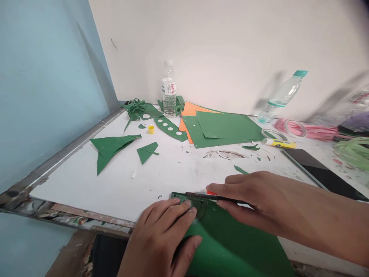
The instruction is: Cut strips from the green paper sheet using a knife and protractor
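Observation:
My left hand (165, 231) lies over a clear protractor ruler (201, 209), fingers stretched across it and thumb apart, pressing it onto a green paper sheet (239, 242). My right hand (253, 192) is closed around a utility knife (230, 199) with a dark body and an orange slider. Its blade points left, along the sheet's upper edge by the ruler, just right of my left fingertips. Whether the blade tip touches the paper I cannot make out. The sheet's lower part bulges upward at the table's front edge.
Cut green pieces (111, 150) lie left. Behind are a water bottle (169, 92), a yellow cap (151, 129) and stacked green sheets (230, 127) over orange paper (188, 109). To the right are a tilted bottle (281, 98), a glue stick (279, 143), a phone (323, 171) and pink strips (319, 130).

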The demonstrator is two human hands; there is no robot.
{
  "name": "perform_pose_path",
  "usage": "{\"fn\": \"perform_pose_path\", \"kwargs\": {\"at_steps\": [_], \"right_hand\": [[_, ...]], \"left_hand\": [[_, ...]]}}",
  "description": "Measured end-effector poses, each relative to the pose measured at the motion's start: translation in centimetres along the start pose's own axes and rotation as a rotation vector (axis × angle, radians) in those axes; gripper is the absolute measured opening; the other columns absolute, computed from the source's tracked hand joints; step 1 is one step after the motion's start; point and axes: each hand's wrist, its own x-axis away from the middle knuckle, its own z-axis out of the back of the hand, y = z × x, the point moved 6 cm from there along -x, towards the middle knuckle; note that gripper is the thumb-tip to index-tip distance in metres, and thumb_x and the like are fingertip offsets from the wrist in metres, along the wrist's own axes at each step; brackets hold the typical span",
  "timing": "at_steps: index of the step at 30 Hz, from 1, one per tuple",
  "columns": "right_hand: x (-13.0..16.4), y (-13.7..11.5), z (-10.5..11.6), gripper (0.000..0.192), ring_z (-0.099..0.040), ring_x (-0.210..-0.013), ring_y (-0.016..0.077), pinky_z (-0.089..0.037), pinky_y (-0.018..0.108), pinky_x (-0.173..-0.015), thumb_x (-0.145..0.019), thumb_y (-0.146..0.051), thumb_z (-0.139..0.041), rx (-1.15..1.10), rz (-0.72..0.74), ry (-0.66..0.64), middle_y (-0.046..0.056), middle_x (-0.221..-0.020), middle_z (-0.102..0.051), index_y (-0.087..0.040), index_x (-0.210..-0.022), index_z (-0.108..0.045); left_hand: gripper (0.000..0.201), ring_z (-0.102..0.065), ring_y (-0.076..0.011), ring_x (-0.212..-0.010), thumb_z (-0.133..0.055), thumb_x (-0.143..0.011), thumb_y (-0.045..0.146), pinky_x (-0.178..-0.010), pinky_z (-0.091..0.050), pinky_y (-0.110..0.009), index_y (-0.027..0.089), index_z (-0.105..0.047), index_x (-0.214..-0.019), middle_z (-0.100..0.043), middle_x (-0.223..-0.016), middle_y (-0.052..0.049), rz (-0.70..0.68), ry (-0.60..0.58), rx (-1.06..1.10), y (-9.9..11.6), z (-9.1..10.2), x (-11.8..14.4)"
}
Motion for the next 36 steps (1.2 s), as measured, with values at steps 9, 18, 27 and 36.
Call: {"fn": "perform_pose_path", "kwargs": {"at_steps": [9,18,27,36], "right_hand": [[0.3,0.1,0.1,0.027,-0.070,-0.072,0.0193,-0.048,0.030,-0.066,-0.105,-0.030,-0.045,-0.043,-0.011,-0.064,0.001,-0.086,-0.075,-0.027,-0.104,-0.071],[0.3,0.0,0.3,0.025,-0.070,-0.075,0.0204,-0.047,0.030,-0.066,-0.105,-0.027,-0.047,-0.011,-0.096,-0.180,0.001,-0.087,-0.074,-0.026,-0.102,-0.071],[0.8,0.9,0.2,0.030,-0.070,-0.079,0.0229,-0.047,0.033,-0.068,-0.104,-0.038,-0.043,-0.002,-0.148,-0.252,0.001,-0.090,-0.075,-0.030,-0.105,-0.071],[1.3,1.4,0.7,0.032,-0.071,-0.080,0.0226,-0.046,0.033,-0.067,-0.104,-0.042,-0.044,-0.045,-0.077,-0.192,-0.001,-0.093,-0.078,-0.032,-0.112,-0.072]], "left_hand": [[0.032,-0.070,-0.0252,-0.106,-0.066,-0.091,0.028,-0.087,-0.060,-0.041,0.027,-0.068,-0.123,-0.075,-0.120,0.003,0.002,-0.013,-0.002,0.1,0.0,0.0],[0.031,-0.070,-0.0227,-0.107,-0.065,-0.093,0.030,-0.090,-0.059,-0.039,0.028,-0.067,-0.124,-0.075,-0.121,0.005,0.023,-0.028,0.000,0.1,0.0,0.0],[0.032,-0.069,-0.0229,-0.109,-0.064,-0.093,0.030,-0.090,-0.060,-0.040,0.030,-0.067,-0.125,-0.074,-0.123,0.007,0.033,-0.045,-0.025,0.3,0.1,0.0],[0.031,-0.070,-0.0233,-0.107,-0.064,-0.093,0.031,-0.089,-0.060,-0.038,0.029,-0.068,-0.123,-0.074,-0.122,0.005,0.013,-0.044,-0.035,0.2,0.1,-0.1]]}}
